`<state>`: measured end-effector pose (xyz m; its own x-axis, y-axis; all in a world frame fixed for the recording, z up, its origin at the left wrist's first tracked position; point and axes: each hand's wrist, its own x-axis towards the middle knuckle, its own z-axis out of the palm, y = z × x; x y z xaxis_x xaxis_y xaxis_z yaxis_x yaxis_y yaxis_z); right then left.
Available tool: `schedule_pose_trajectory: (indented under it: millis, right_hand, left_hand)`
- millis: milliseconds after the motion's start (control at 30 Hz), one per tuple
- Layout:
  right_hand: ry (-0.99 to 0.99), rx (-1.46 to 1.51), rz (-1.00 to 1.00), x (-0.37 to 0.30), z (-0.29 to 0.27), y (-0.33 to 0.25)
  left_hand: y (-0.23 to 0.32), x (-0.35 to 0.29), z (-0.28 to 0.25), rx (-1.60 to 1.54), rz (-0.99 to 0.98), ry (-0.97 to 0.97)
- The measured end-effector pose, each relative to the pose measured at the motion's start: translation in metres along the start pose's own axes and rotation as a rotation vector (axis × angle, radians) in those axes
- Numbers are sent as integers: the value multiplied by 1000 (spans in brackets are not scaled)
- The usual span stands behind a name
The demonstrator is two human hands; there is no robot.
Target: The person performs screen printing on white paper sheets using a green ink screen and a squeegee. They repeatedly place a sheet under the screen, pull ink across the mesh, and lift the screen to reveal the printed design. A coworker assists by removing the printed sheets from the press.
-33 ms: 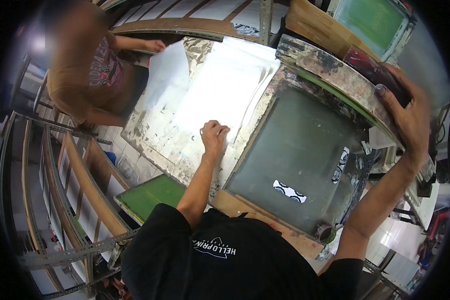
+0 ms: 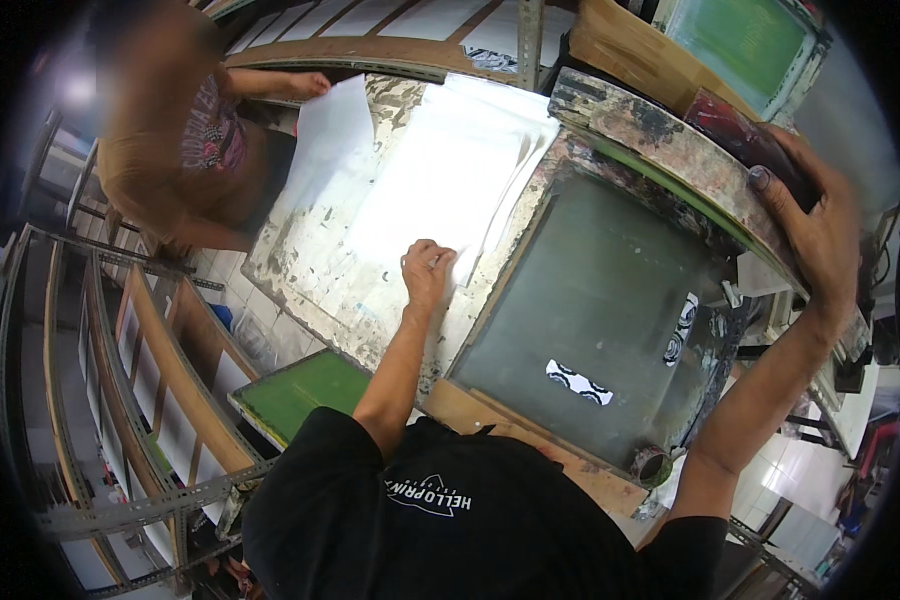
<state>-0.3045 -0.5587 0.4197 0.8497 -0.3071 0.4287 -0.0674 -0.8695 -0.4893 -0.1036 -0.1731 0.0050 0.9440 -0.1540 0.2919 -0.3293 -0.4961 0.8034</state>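
Flat, loose white sheet stack (image 2: 445,175) beside paint-stained frame (image 2: 642,128).

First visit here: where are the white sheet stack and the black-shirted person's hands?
White sheet stack (image 2: 440,172): head view, middle of its top face.
Left hand (image 2: 426,272): head view, back of hand.
Right hand (image 2: 827,229): head view, near thumb's base.

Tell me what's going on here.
A person has the left hand at the edge of a pile of white sheets on a stained table, while the right hand grips the end of a paint-stained frame. On the left, a co-worker's hand holds a loose white sheet. Two patterned paper strips lie on the grey board.
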Motion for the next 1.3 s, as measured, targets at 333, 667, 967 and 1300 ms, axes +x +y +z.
schedule_pose_trajectory:
  millis: [333,667,967,1300]
  right_hand:
    - [47,-96,-26,0,-1,6]
    - [55,-213,-41,0,-6,-2]
    - [-9,-272,-48,-2,-15,-36]
    - [2,-171,23,4,-11,-22]
  left_hand:
    - [95,-34,11,342,318,-572]
    - [152,-93,159,244,760,-970]
    - [189,-132,188,194,890,-1151]
    - [189,-139,180,198,917,-1183]
